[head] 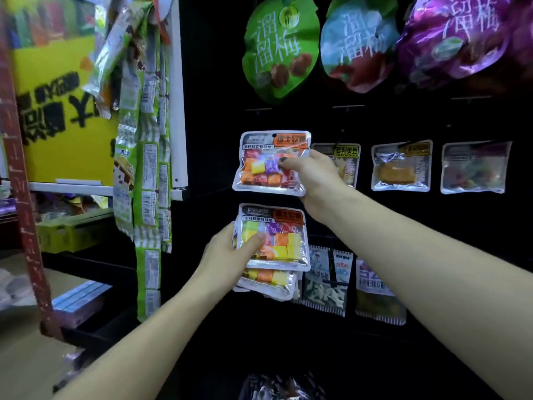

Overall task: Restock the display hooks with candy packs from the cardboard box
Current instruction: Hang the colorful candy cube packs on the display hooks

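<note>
— While the right hand (310,180) reaches up to the black display panel (213,82), what is it holding?

— One clear candy pack (271,163), pinched at its right edge, thumb on the front and the other fingers behind it. The pack stands upright against the panel, at the level of the row of hanging bags. It is filled with square wrapped candies in orange, yellow, purple and red.

— And the left hand (230,251)?

— It grips a small stack of packs (272,249) of the same kind, just below the raised one. The thumb presses on the front pack and the fingers wrap behind. A second pack peeks out underneath, with yellow and orange candies showing. How many are in the stack I cannot tell.

— What hangs beside the raised pack?

— To its right, three more clear bags in a row: one partly hidden behind the right hand, an orange-filled bag (401,167), and a pale-filled bag (474,168). Their contents are too blurred to name. Above them hang three large round pouches, a green pouch (281,47), a blue-and-red one and a purple pouch (455,36). Lower down, striped-edged bags (326,280) hang behind the stack.

— Anything to the left?

— Long green snack strips (145,174) dangle beside a yellow sign (57,116).
</note>
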The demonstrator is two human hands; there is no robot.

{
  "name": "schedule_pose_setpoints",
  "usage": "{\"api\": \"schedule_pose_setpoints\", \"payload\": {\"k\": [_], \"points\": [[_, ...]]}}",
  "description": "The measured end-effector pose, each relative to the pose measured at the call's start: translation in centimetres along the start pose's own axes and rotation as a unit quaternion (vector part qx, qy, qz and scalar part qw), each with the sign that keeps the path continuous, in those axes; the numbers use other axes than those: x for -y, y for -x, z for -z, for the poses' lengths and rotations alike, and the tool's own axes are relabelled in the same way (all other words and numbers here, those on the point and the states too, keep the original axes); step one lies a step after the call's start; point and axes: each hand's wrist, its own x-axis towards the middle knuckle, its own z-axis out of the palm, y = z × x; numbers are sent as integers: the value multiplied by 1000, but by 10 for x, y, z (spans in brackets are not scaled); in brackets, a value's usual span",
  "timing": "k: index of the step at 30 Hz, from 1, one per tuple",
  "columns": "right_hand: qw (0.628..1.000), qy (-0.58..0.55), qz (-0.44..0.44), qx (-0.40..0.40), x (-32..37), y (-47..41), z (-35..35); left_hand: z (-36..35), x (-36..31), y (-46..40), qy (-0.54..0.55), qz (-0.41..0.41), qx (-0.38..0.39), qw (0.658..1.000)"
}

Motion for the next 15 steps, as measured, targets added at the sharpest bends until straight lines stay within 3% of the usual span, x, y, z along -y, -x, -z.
{"api": "schedule_pose_setpoints", "payload": {"k": [15], "points": [[1000, -7, 16, -10, -11, -24, -22, -6, 20, -10, 35, 21, 37, 998]]}}
